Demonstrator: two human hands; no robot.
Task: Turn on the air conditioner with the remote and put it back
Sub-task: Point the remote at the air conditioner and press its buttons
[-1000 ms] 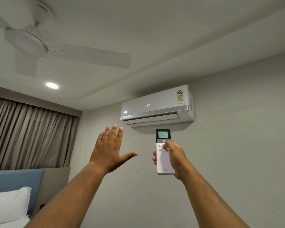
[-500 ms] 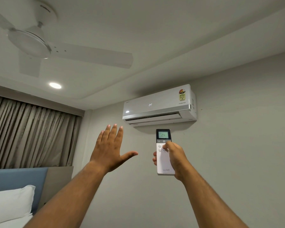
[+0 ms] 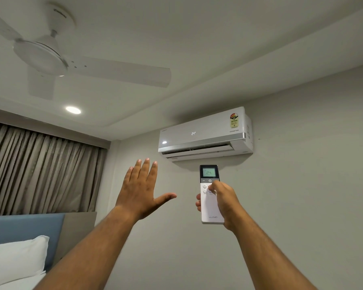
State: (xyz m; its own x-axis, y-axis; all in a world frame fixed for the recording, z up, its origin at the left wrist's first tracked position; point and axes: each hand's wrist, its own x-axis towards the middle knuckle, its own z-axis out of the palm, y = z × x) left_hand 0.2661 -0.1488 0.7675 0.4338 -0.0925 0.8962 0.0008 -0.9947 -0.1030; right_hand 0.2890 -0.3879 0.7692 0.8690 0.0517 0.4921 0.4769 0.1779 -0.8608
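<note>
The right hand [image 3: 222,203] is closed around the middle of the white remote [image 3: 210,197], below the air conditioner [image 3: 205,133], which looks light, stiff and smooth, while the left hand [image 3: 140,189] is empty and wide open.

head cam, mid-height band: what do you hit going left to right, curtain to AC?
curtain → left hand, open and raised → remote, gripped in the right hand → air conditioner on the wall, above the remote, display reading 24.
</note>
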